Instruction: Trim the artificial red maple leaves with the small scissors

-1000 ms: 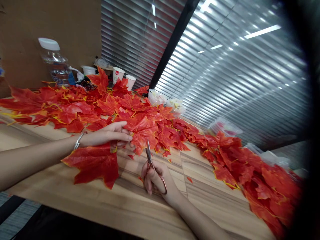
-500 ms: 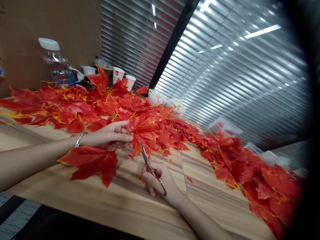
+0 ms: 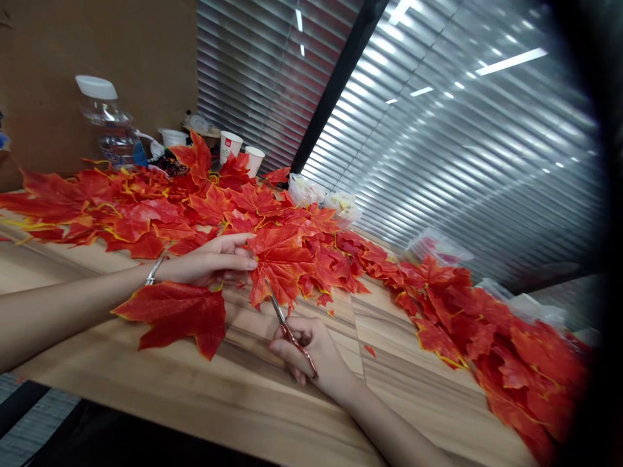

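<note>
My left hand (image 3: 221, 259) pinches a red artificial maple leaf (image 3: 282, 259) near its stem end, between thumb and fingers. Below that hand hangs a second red leaf (image 3: 180, 314), which seems joined by a yellow stem; whether the fingers grip it too I cannot tell. My right hand (image 3: 311, 353) is closed round the handles of small rose-gold scissors (image 3: 292, 334). The silver blades point up and to the left, with their tips at the lower edge of the pinched leaf.
A heap of red leaves (image 3: 141, 214) covers the back of the wooden table (image 3: 195, 402). More leaves (image 3: 506, 350) run down the right side. A bottle (image 3: 109, 123), paper cups (image 3: 230, 146) and plastic bags (image 3: 306, 189) stand behind. A small red scrap (image 3: 370, 350) lies right of the scissors.
The scissors and my right hand have shifted slightly left along the leaf's lower edge. The pinched leaf has turned a little, and the lower leaf has moved slightly left.
</note>
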### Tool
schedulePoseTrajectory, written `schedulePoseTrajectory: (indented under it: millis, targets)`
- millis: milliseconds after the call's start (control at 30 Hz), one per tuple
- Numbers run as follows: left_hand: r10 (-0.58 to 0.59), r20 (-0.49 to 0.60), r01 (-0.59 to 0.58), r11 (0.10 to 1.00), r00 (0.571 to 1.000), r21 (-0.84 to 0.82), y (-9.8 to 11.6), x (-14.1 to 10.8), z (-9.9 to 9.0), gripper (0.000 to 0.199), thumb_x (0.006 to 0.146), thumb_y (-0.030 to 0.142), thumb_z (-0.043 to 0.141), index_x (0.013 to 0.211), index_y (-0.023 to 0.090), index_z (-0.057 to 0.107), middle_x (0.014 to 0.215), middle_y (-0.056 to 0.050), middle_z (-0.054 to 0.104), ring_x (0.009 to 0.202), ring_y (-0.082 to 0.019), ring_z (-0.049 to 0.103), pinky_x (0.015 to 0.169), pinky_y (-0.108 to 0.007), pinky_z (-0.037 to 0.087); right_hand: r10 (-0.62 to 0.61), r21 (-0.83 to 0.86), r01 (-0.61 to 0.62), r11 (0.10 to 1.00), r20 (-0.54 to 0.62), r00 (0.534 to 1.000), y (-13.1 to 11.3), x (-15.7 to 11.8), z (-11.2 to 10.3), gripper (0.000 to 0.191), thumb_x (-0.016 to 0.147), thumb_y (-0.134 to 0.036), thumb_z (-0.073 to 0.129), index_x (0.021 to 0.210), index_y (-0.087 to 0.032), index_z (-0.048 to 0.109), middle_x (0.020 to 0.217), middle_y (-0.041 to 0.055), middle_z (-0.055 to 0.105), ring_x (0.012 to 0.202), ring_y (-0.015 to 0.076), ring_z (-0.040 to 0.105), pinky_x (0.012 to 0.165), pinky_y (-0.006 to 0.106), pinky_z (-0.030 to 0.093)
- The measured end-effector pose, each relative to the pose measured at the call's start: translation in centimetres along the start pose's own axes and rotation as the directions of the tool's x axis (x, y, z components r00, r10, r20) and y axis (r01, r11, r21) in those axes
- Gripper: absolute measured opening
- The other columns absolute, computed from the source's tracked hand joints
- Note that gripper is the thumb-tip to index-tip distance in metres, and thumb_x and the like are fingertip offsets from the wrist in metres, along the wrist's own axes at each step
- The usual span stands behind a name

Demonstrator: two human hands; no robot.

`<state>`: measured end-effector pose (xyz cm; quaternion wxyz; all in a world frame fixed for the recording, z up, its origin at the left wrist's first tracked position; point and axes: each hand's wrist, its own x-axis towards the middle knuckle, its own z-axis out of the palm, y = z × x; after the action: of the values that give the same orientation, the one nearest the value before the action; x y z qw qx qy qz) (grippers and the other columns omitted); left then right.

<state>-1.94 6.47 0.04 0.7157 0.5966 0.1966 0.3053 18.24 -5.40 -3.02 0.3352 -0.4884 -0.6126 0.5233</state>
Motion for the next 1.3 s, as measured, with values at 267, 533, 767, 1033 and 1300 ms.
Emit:
schedulePoseTrajectory:
  millis: [267,533,767,1033,1300]
  targets:
    - [-0.039,0.000,0.039,0.992,0.999,0.116,-0.1,0.0,0.1,0.019,0.075,0.025,0.062,0.079,0.019,0.044,0.051,0.007,0.040,0.039,-0.004,0.029,0.040,-0.019,0.019,-0.015,0.022,0.014,1.000,0.033,0.999,0.3,0.0,-0.2,0.031,0.069,-0.041,0.066,0.065,-0.013,0.055,0.040,-0.0067,0.042,0.030,0.0037,0.036,0.030,0.013,0.025]
    - [0.029,-0.046,-0.018,0.975,0.999,0.219,0.4,0.0,0.3,0.020,0.075,0.029,0.063,0.078,0.017,0.047,0.056,0.003,0.052,0.043,-0.006,0.038,0.040,-0.019,0.024,-0.187,0.091,0.178,0.980,0.101,0.977,1.3,0.0,-0.6,0.043,0.080,-0.056,0.047,0.075,-0.013,0.052,0.046,-0.0030,0.046,0.039,0.0070,0.042,0.038,0.016,0.029]
    - [-0.021,-0.083,0.037,0.981,0.996,0.190,0.9,-0.5,1.0,0.026,0.072,0.026,0.066,0.087,0.017,0.048,0.065,0.003,0.055,0.052,-0.007,0.047,0.049,-0.018,0.035,-0.157,0.023,0.155,0.988,0.122,0.980,0.6,-0.1,-0.6,0.039,0.080,-0.052,0.049,0.074,-0.014,0.051,0.046,-0.0042,0.043,0.039,0.0065,0.040,0.038,0.016,0.027]
    - [-0.036,-0.121,0.069,0.957,0.992,0.281,0.7,-0.6,0.9,0.032,0.070,0.029,0.068,0.091,0.016,0.049,0.070,0.002,0.057,0.057,-0.008,0.050,0.047,-0.017,0.034,-0.128,-0.064,0.136,0.989,0.111,0.985,0.5,-0.2,-0.5,0.028,0.081,-0.038,0.055,0.069,-0.014,0.049,0.045,-0.0059,0.040,0.038,0.0049,0.037,0.038,0.015,0.025]
    - [-0.055,-0.138,0.097,0.942,0.989,0.321,0.7,-0.7,1.0,0.032,0.068,0.031,0.069,0.089,0.015,0.051,0.067,0.002,0.057,0.058,-0.010,0.052,0.049,-0.019,0.037,-0.115,0.001,0.116,0.993,0.062,0.991,0.4,-0.1,-0.2,0.028,0.077,-0.037,0.060,0.067,-0.013,0.050,0.042,-0.0065,0.040,0.035,0.0040,0.035,0.035,0.014,0.023]
